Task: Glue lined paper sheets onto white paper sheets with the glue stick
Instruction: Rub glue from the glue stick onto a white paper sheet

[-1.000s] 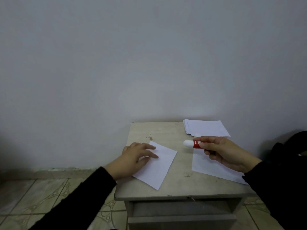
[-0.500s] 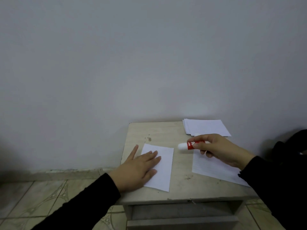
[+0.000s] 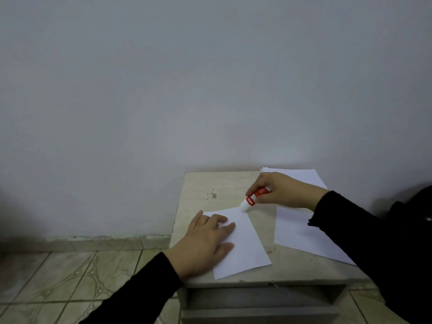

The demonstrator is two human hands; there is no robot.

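A white paper sheet (image 3: 243,244) lies on the left half of the small beige table (image 3: 224,183). My left hand (image 3: 205,244) rests flat on its left part, fingers spread, pinning it down. My right hand (image 3: 282,190) grips a red glue stick (image 3: 253,197) whose white tip points down-left and touches the sheet's far edge. A lined paper sheet (image 3: 301,232) lies to the right, partly under my right sleeve. A stack of white sheets (image 3: 306,175) sits at the table's back right corner.
The table stands against a plain grey wall. An open drawer slot (image 3: 264,298) shows below the front edge. Tiled floor (image 3: 70,284) spreads to the left. A dark object (image 3: 416,206) sits at the far right.
My right hand moved the glue stick left and down until its tip met the white sheet's far edge. The sheet under my left hand turned slightly.
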